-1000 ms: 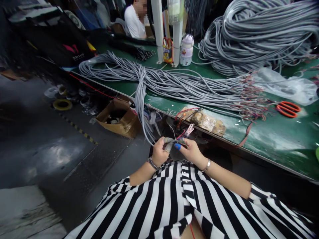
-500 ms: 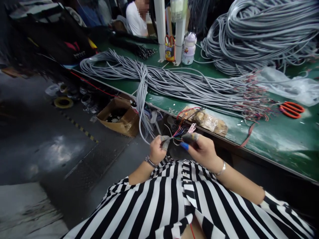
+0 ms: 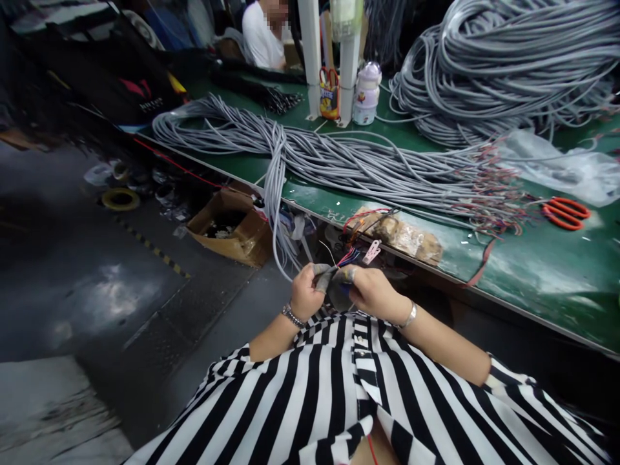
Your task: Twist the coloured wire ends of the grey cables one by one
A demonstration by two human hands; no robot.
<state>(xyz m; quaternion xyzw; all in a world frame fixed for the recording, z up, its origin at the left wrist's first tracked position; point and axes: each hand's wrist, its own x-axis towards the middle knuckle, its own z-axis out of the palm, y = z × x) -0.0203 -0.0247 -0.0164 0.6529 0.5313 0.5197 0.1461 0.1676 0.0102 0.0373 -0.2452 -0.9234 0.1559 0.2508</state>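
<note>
My left hand (image 3: 309, 290) is closed around the end of a grey cable, with grey coverings on the fingertips. Close against it, my right hand (image 3: 371, 292) pinches at the same spot; its fingers are curled, and what lies between them is mostly hidden. Thin coloured wires (image 3: 347, 257), red, blue and dark, fan out just beyond the fingertips, and one pale wire sticks up to their left. Several grey cables (image 3: 275, 213) hang over the table edge toward my left hand. A pink clip (image 3: 372, 252) is just past my right hand at the table edge.
A long bundle of grey cables (image 3: 349, 165) lies across the green table (image 3: 547, 278), its stripped ends near orange-handled scissors (image 3: 566, 213). Large cable coils (image 3: 504, 71) are piled at the back right. A cardboard box (image 3: 232, 236) stands below the edge. Another person (image 3: 264, 35) sits behind.
My right hand has moved left and in against my left hand, its fingers curling over the wire ends. My left hand stays nearly in place.
</note>
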